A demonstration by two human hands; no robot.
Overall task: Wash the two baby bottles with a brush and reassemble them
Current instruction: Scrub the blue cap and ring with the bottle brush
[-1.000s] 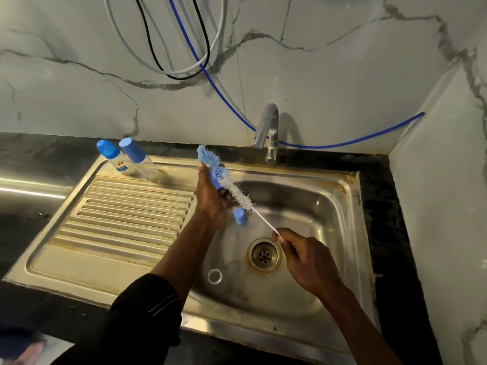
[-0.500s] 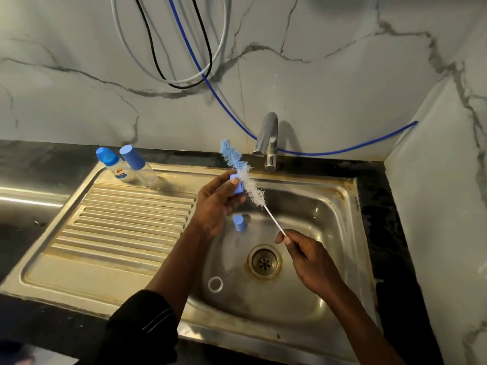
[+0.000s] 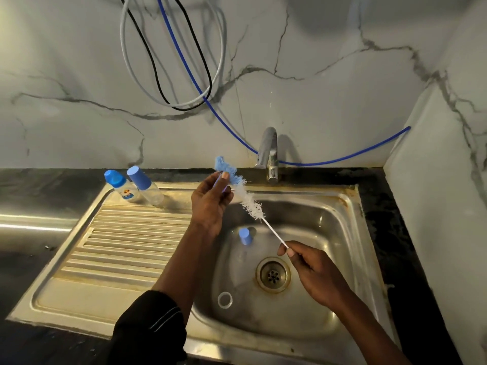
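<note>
Two clear baby bottles with blue caps lie at the back of the drainboard: one with a printed picture [image 3: 123, 189] and a plain one [image 3: 146, 187]. My left hand [image 3: 210, 202] holds a small blue bottle part between fingers and thumb, mostly hidden, above the basin's back left. My right hand [image 3: 313, 272] pinches the thin white handle of the bottle brush [image 3: 247, 198]. Its white bristles and blue sponge tip reach up past my left fingers. A blue cap [image 3: 245, 235] and a clear ring [image 3: 224, 299] lie in the basin.
The steel sink [image 3: 342, 233] has a drain [image 3: 273, 275] in the middle and a tap [image 3: 268, 151] at the back. The ribbed drainboard [image 3: 118, 246] lies to the left. Hoses hang on the marble wall, and a side wall stands close on the right.
My left hand rose and turned with the blue part, from low over the basin towards the back rim. The brush lifted with it. My right hand shifted slightly right.
</note>
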